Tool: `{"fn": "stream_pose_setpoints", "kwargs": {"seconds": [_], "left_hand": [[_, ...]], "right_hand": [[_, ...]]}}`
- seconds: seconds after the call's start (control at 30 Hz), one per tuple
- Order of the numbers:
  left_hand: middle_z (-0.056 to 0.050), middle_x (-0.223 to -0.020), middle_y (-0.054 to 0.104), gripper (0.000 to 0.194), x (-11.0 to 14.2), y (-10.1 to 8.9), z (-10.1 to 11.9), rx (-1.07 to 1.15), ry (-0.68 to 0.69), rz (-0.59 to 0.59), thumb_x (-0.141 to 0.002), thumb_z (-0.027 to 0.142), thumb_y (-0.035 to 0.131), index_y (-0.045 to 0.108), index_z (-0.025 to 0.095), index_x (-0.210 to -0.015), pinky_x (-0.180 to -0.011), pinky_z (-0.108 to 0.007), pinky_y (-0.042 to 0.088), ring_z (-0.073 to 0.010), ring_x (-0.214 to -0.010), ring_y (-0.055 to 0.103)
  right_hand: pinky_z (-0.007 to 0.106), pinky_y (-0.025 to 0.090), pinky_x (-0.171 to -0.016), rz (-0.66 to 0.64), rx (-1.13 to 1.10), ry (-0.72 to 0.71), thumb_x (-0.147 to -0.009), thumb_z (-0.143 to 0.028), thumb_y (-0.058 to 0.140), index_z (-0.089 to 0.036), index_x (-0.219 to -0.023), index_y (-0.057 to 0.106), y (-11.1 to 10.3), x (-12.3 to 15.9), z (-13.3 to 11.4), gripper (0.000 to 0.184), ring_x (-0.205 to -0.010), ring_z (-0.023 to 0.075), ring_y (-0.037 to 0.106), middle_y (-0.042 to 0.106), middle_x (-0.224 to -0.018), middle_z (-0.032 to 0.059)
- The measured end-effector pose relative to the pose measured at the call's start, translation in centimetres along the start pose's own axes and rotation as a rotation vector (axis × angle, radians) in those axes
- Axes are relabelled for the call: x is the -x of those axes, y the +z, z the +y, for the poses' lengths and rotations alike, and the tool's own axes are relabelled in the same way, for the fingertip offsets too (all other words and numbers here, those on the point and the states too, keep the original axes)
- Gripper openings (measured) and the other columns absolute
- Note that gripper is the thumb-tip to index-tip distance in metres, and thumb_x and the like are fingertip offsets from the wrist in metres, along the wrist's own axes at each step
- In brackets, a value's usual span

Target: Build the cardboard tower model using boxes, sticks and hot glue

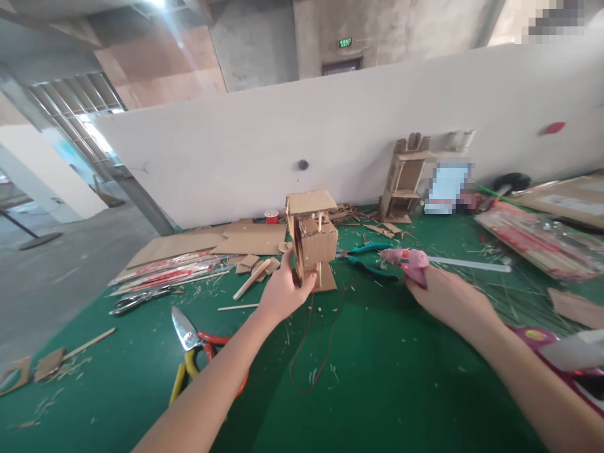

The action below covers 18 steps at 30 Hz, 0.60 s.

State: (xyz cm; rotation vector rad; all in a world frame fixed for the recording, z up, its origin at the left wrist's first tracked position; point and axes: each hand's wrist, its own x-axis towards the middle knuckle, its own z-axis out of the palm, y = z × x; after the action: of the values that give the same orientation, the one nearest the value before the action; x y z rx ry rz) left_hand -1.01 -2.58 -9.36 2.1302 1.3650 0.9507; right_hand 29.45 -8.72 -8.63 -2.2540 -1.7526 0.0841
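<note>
My left hand [284,290] is closed around the lower left side of a small cardboard model [318,240] with a flat top, a box in its middle and a base plate. The model stands upright on the green table [368,377], and a thin dark red wire [302,389] loops out in front of it. To the right, my right hand [441,292] grips a pink glue gun [414,264] by its handle, nozzle pointing left, a clear glue stick [472,263] sticking out behind. The nozzle is apart from the model. Green-handled pliers [372,267] lie between them.
Scissors [186,330] with red and yellow handles lie by my left forearm; metal pliers [139,301] lie farther left. Cardboard sheets [250,238] and wrapped sticks [165,270] are at the back left. A taller cardboard structure [406,179] stands by the white partition [226,151].
</note>
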Motion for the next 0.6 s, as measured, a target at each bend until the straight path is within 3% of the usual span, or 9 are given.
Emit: {"fn": "stream_pose_setpoints", "kwargs": {"seconds": [0.1,0.17,0.3,0.4,0.6], "left_hand": [[-0.004,-0.079,0.068,0.049,-0.1,0.1,-0.3,-0.078,-0.030,0.024,-0.081,0.028,0.055,0.041,0.015,-0.126,-0.072,-0.032,0.051,-0.0205,-0.072,0.066],[-0.004,-0.077,0.068,0.049,-0.2,0.2,-0.5,-0.144,-0.035,0.023,-0.079,0.025,0.054,0.040,0.014,-0.125,-0.070,-0.032,0.050,-0.0208,-0.070,0.065],[-0.005,-0.071,0.064,0.038,-0.2,0.3,-0.7,-0.275,-0.026,-0.006,-0.079,0.026,0.052,0.047,0.012,-0.114,-0.063,-0.031,0.047,-0.0218,-0.065,0.062],[-0.004,-0.067,0.061,0.025,-0.3,0.3,-0.9,-0.314,-0.017,-0.053,-0.079,0.027,0.050,0.052,0.014,-0.101,-0.058,-0.029,0.044,-0.0195,-0.060,0.059],[-0.003,-0.064,0.058,0.018,-0.5,0.5,-1.2,-0.332,0.033,-0.098,-0.085,0.022,0.041,0.056,0.014,-0.092,-0.056,-0.026,0.041,-0.0162,-0.057,0.055]], "right_hand": [[0.036,0.044,-0.059,0.105,-0.141,0.024,-0.082,-0.038,0.047,-0.020,-0.094,0.061,-0.2,0.3,-1.3,0.027,-0.076,0.0303,0.066,0.070,-0.089,0.0139],[0.035,0.046,-0.060,0.098,-0.372,0.043,-0.080,-0.038,0.050,-0.019,-0.094,0.060,-0.8,0.8,-2.0,0.025,-0.073,0.0272,0.066,0.070,-0.082,0.0119],[0.028,0.043,-0.052,-0.174,-0.850,0.044,-0.079,-0.046,0.055,-0.018,-0.095,0.059,-1.8,2.0,-3.4,0.033,-0.056,0.0185,0.059,0.063,-0.059,0.0027],[0.026,0.037,-0.048,-0.288,-0.816,-0.005,-0.077,-0.052,0.057,-0.017,-0.083,0.059,-1.4,2.4,-4.7,0.035,-0.047,0.0142,0.050,0.053,-0.048,-0.0021],[0.025,0.034,-0.045,-0.349,-0.580,-0.115,-0.078,-0.059,0.053,-0.021,-0.065,0.047,0.7,1.9,-6.3,0.041,-0.042,0.0119,0.048,0.046,-0.048,-0.0043]]}}
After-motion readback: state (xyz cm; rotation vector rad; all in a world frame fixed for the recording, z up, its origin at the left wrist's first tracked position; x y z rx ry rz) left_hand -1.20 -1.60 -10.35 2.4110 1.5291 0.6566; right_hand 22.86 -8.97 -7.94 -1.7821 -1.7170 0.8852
